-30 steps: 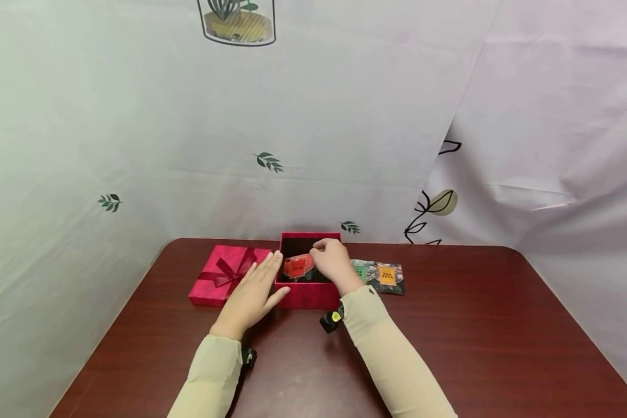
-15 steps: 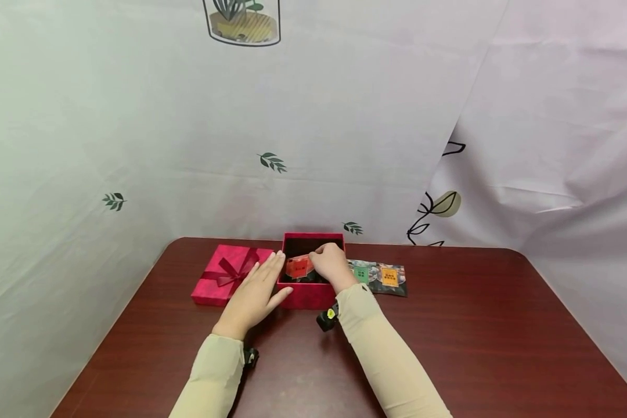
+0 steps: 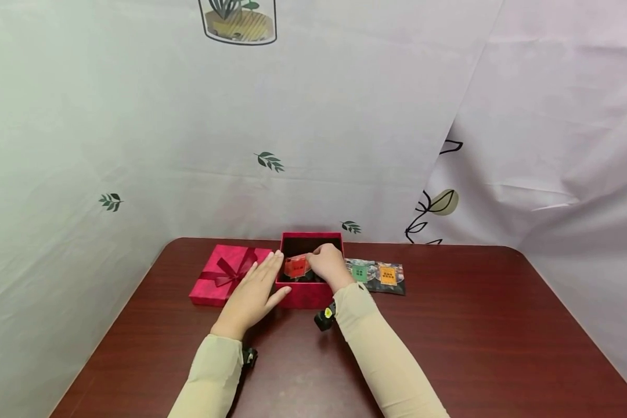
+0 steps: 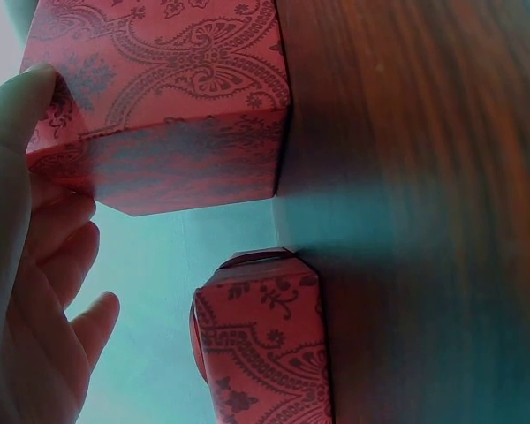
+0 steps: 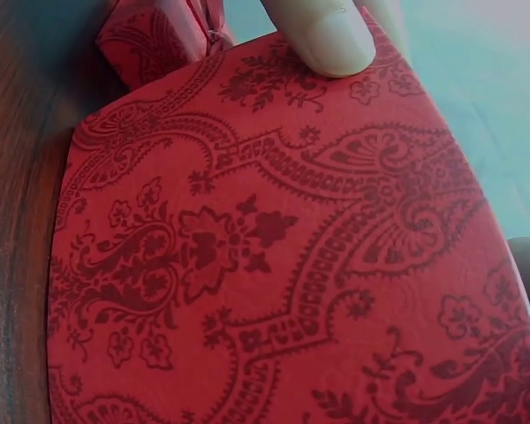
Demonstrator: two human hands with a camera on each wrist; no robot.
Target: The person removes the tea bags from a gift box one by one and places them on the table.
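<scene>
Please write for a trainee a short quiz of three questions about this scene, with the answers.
1. Which hand reaches into the box?
2. True or false: in the head view, the lid with the bow lies to the left of the box.
3. What colour is the label on the packet inside the box? A: green; B: red; C: orange.

Key: 1. The right hand. 2. True. 3. B.

a red-labelled packet [image 3: 295,267] sits tilted inside the upright, open, dark-lined red box [image 3: 308,296] with darker scrollwork.
</scene>
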